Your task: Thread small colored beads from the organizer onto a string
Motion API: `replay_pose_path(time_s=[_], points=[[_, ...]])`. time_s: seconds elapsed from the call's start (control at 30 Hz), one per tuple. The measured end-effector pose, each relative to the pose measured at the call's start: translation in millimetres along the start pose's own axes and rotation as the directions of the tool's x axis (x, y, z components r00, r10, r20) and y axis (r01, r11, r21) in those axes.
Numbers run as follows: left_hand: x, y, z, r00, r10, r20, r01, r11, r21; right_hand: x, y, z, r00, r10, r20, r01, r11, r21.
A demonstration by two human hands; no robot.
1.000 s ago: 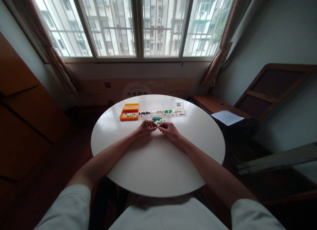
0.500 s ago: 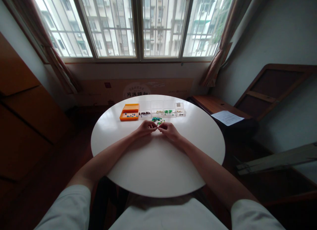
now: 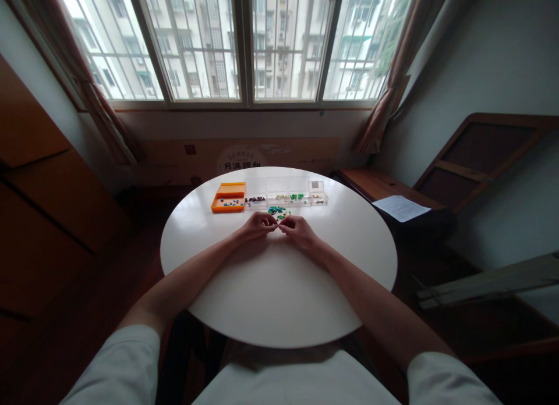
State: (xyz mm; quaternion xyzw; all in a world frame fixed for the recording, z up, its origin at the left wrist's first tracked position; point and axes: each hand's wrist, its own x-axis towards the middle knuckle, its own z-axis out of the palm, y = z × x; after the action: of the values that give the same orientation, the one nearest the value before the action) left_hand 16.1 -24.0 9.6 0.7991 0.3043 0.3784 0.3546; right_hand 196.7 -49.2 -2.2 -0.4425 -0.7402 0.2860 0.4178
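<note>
Over the white round table [image 3: 271, 294], my left hand [image 3: 259, 224] and my right hand [image 3: 299, 228] meet fingertip to fingertip. Both are closed in a pinch. Whatever sits between the fingertips is too small to make out. Just beyond the fingers lies a loose pile of small green, blue and dark pieces [image 3: 276, 209]. Behind it stand an orange open-lidded box [image 3: 227, 208] with several small blue pieces, and a row of clear plastic boxes [image 3: 279, 203] with dark, pale and green pieces sorted in them.
A wooden bench [image 3: 375, 183] at the right carries a white paper sheet [image 3: 402, 208]. A printed cardboard panel [image 3: 174, 160] stands beyond the table, under a barred window [image 3: 205, 44]. Orange-brown cabinets [image 3: 39, 207] are on the left.
</note>
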Motion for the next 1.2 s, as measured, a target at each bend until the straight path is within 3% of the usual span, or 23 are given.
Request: replay_pose_path(time_s=[1.2], points=[[0.2,-2.5,0.0,0.999,-0.036,0.017,0.036,0.999,-0.033,-0.8,-5.2,-1.0,1.000,0.011,0.015,-0.010,0.999,-0.037]])
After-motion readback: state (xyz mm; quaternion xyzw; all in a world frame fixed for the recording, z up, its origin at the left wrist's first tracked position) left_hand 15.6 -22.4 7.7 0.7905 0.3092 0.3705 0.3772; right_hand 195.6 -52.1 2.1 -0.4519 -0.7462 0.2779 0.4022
